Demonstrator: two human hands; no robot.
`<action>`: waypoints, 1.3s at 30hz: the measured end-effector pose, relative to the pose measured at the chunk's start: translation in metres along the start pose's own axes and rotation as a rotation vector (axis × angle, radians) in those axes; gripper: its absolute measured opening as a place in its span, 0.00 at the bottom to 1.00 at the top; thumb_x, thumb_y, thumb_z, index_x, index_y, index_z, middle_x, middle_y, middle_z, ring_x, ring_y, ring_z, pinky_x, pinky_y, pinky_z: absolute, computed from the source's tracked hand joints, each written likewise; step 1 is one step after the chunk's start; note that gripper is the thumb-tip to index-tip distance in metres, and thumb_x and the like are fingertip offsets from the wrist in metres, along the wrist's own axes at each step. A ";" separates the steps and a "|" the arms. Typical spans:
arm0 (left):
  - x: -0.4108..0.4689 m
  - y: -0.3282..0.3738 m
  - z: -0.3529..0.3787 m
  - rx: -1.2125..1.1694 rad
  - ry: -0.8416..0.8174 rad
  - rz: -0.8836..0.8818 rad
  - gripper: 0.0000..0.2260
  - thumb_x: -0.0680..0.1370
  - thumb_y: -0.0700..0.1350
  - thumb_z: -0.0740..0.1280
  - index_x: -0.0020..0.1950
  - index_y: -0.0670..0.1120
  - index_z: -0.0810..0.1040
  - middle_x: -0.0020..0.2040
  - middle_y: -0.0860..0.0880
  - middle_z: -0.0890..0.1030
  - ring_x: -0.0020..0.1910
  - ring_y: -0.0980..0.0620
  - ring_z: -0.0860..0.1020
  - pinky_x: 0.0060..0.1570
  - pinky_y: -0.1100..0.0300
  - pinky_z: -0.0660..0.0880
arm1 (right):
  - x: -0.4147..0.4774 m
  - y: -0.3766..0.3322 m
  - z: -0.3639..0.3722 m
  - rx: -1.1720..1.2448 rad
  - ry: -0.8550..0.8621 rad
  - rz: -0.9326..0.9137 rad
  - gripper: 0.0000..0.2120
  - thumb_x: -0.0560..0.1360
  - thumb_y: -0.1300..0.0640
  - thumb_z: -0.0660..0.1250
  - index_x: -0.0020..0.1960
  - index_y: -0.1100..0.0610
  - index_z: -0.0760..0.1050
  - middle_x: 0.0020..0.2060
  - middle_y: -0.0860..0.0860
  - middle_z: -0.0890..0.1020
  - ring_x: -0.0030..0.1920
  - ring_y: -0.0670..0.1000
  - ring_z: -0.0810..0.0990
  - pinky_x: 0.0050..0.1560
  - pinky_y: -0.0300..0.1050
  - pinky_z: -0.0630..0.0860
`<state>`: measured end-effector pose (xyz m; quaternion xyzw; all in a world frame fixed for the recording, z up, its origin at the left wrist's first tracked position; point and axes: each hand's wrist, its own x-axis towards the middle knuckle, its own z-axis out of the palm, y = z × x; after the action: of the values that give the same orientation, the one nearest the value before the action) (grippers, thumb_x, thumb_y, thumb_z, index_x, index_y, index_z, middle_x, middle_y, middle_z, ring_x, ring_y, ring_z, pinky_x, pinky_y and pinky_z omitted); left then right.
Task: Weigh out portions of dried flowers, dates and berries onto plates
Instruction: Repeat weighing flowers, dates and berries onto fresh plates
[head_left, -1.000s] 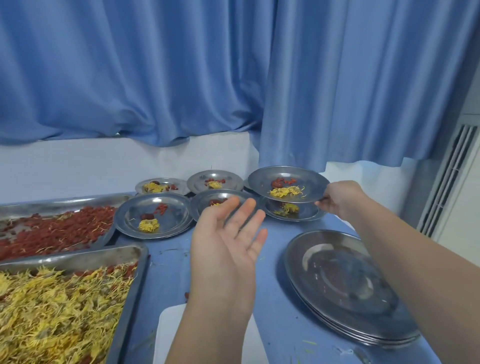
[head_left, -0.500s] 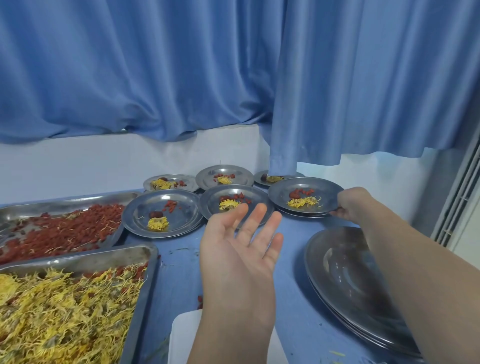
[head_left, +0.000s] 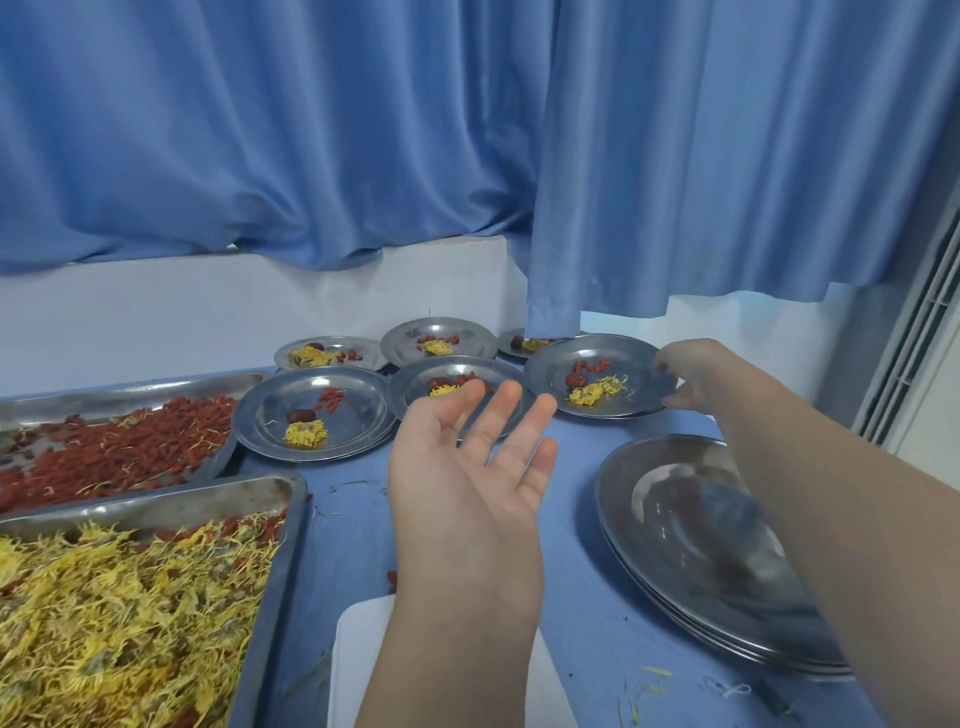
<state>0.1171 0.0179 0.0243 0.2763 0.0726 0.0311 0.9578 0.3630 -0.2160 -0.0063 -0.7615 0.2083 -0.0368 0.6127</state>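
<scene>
Right now the right hand (head_left: 693, 376) pinches the 3 o'clock rim of a filled steel plate (head_left: 623, 364) lying on the blue table (head_left: 337, 545). Its 9 o'clock edge meets a neighbouring plate (head_left: 415, 379). The left hand (head_left: 467, 483) hovers palm-up, fingers spread, holding nothing. A strip of blue tabletop shows between it and the stack of empty plates (head_left: 602, 493) at 4 o'clock.

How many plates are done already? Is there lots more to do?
Six plates hold portions. The right hand is at the rim of the front right plate; the left hand is open and empty. A stack of empty plates waits, and the flower tray and berry tray hold plenty.
</scene>
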 end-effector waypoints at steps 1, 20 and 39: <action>-0.001 0.000 0.001 0.003 -0.008 -0.002 0.13 0.76 0.46 0.63 0.57 0.44 0.79 0.54 0.44 0.85 0.48 0.42 0.85 0.53 0.49 0.75 | 0.001 0.001 -0.001 0.014 0.009 -0.010 0.15 0.71 0.66 0.66 0.57 0.59 0.68 0.55 0.56 0.69 0.54 0.58 0.72 0.39 0.51 0.76; -0.035 0.034 0.018 0.090 -0.110 0.077 0.06 0.75 0.46 0.61 0.44 0.47 0.77 0.40 0.49 0.80 0.35 0.50 0.78 0.39 0.59 0.70 | -0.215 0.040 -0.039 0.233 -0.418 -0.345 0.04 0.77 0.62 0.65 0.45 0.59 0.78 0.36 0.54 0.83 0.36 0.54 0.83 0.36 0.43 0.78; -0.094 0.058 -0.114 0.462 0.098 0.089 0.09 0.73 0.45 0.65 0.51 0.46 0.78 0.35 0.48 0.78 0.34 0.49 0.75 0.38 0.55 0.69 | -0.264 0.106 -0.049 -0.980 -0.207 -0.720 0.07 0.70 0.57 0.62 0.46 0.47 0.73 0.36 0.44 0.79 0.39 0.49 0.78 0.39 0.47 0.77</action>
<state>0.0052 0.1177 -0.0286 0.4891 0.1122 0.0691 0.8622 0.0785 -0.1827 -0.0423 -0.9767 -0.1298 -0.0673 0.1574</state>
